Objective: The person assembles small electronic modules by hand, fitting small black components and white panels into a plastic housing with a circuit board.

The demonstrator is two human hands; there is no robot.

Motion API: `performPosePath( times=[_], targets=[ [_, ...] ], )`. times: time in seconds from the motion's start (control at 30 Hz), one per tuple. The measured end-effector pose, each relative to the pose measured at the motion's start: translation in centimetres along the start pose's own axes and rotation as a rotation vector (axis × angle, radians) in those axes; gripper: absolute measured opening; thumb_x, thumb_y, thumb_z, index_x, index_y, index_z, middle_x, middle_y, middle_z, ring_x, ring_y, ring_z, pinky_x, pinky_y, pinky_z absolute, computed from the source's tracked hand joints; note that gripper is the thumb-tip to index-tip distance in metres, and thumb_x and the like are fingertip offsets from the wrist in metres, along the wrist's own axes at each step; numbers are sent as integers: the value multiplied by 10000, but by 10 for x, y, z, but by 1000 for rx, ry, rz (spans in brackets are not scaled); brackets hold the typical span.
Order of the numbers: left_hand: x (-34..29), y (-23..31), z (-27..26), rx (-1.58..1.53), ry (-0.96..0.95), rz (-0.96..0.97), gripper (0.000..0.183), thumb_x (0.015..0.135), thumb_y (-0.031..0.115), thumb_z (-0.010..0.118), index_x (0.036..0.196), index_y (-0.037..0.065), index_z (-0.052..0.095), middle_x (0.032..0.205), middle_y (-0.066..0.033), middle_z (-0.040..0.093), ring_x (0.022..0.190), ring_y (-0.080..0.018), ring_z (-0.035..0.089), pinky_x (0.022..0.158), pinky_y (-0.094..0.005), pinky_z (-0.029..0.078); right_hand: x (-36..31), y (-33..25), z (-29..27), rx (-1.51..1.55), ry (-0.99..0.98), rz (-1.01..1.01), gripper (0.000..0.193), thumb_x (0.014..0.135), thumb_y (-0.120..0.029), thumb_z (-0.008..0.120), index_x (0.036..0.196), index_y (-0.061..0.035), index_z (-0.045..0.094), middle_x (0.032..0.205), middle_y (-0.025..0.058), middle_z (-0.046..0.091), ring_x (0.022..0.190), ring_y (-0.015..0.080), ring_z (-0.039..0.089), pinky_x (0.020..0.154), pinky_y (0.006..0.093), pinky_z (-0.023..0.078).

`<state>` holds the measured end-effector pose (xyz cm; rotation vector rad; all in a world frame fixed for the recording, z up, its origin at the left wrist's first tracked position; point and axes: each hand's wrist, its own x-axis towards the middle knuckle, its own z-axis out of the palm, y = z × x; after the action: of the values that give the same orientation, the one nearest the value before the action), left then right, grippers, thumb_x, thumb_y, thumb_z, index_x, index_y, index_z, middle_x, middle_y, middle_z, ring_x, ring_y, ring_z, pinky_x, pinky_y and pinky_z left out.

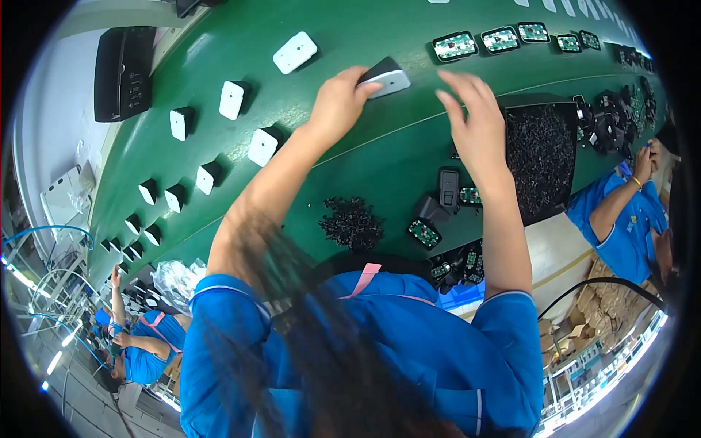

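My left hand is closed on the end of a small plastic case with a white face and black sides, held over the green worktop. To its right, my right hand hangs with thumb and fingers apart and nothing between them. Beyond the right hand, several black half-shells with green circuit boards lie in a row. A white-faced case rests beyond the left hand, and several more white-and-black cases stand spread to the left.
A black tray of tiny black parts sits by my right forearm. Nearer me are a heap of small black pieces and a shell with a board. A black box is far left. Co-workers sit on both sides.
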<state>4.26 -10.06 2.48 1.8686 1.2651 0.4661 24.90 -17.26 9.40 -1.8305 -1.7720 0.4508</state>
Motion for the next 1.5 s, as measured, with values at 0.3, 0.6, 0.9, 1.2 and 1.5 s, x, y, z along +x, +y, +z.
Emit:
performPosePath(
  times=[0.3,0.6,0.9,1.2,1.5],
  targets=[
    [-10,-5,-30,-255,-261,-512,380,934,288,577,1102,-41,488,780,-119,668,604,-173,637,631,-331,518,-80,19,-14,-463,-312,-26,424,750,-36,623,1172,-18,586,1126,103,581,1043,267,541,856,392,449],
    [-18,14,-34,513,-60,-279,428,893,386,600,1090,22,492,915,-165,645,788,-330,653,650,-422,514,-56,6,-10,337,-82,399,554,749,7,662,1272,-128,538,1059,88,597,930,217,581,791,326,492],
    [106,42,5,452,170,-21,515,877,508,569,1095,42,567,947,-147,624,867,-338,627,734,-420,520,-82,15,33,248,62,251,487,773,-62,703,1229,-103,536,1257,157,495,1131,344,501,947,402,425],
    [202,62,66,668,170,-61,693,804,532,651,1170,-27,469,1150,-164,513,1066,-307,522,839,-419,506,-78,12,34,-3,45,135,441,711,-4,722,1092,6,500,1054,167,588,958,360,542,825,429,472],
    [195,16,21,781,75,289,289,832,122,546,1106,31,573,1124,-103,533,1072,-272,510,892,-405,469,-2,14,0,241,202,249,379,824,-81,698,1186,-24,602,1153,151,610,1034,288,596,913,363,465]
  ],
)
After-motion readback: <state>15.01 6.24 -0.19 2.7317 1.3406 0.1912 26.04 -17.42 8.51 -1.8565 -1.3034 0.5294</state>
